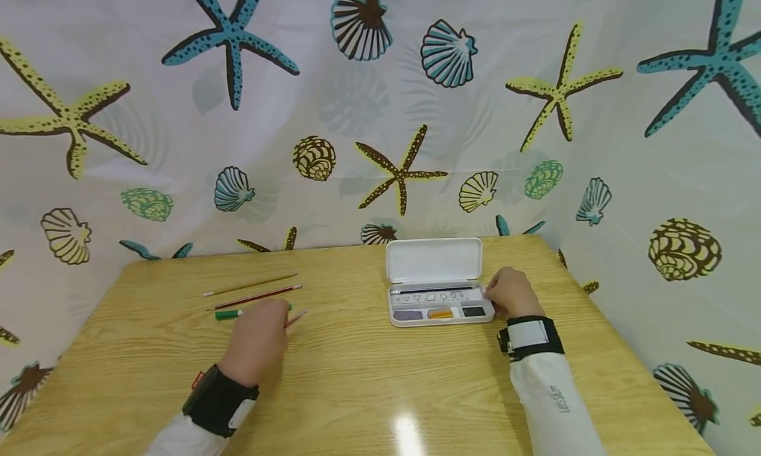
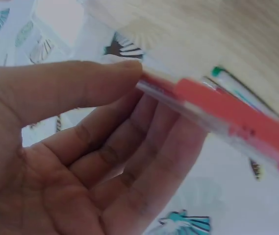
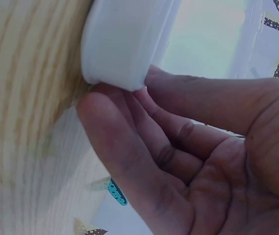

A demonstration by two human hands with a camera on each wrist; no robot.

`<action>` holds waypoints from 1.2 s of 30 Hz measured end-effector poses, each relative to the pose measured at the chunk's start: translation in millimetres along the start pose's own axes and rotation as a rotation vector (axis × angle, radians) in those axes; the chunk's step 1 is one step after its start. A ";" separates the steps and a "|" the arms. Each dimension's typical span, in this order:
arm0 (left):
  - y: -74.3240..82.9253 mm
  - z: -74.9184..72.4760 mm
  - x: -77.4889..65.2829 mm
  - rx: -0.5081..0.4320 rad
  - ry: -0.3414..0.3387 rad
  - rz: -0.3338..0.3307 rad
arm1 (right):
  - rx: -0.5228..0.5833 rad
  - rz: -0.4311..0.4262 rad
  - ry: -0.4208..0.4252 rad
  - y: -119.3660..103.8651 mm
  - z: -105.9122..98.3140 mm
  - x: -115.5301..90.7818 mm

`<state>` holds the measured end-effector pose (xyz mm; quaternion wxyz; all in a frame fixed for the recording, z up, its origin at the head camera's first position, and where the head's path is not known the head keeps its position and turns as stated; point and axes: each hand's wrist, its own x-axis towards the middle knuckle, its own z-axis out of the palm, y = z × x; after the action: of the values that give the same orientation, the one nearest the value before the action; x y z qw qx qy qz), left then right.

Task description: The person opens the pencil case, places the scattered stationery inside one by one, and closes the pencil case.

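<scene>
My left hand [image 1: 255,340] pinches a red-capped marker [image 2: 237,117] between thumb and fingertips, above the left part of the table. In the left wrist view the marker is blurred, its cap pointing away from the palm. A green marker [image 1: 228,314] lies partly behind that hand. At the right, my right hand [image 1: 514,293] grips the right end of an open white pencil case [image 1: 441,323], thumb on the rim and fingers against its outer wall. Inside the case lie a dark pencil [image 1: 436,289], a stencil ruler [image 1: 425,298] and small purple, orange and black pieces.
Beyond the left hand a red pencil [image 1: 255,297] and a yellow pencil [image 1: 250,285] lie side by side on the wooden table [image 1: 357,377]. The case's lid [image 1: 434,260] stands raised at the back. A shell-and-starfish patterned cloth [image 1: 285,112] hangs around the table.
</scene>
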<state>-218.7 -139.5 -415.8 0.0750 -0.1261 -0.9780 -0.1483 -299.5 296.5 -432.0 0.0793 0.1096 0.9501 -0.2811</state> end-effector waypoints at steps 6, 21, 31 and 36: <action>32.0 3.6 14.2 0.130 0.128 0.156 | -0.003 -0.016 0.021 0.9 1.2 0.1; 100.0 27.7 56.2 0.064 0.052 0.227 | -0.006 -0.036 0.051 0.9 0.0 -2.7; 138.7 47.9 81.3 0.055 0.001 0.289 | -0.010 -0.029 0.052 1.7 2.4 -0.4; 157.4 55.5 91.3 0.090 -0.020 0.338 | -0.014 -0.026 0.053 2.6 2.1 1.0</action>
<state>-269.8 43.6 -408.8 0.0947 -0.2868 -0.9492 -0.0885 -299.6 297.7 -435.3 0.0513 0.1042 0.9551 -0.2725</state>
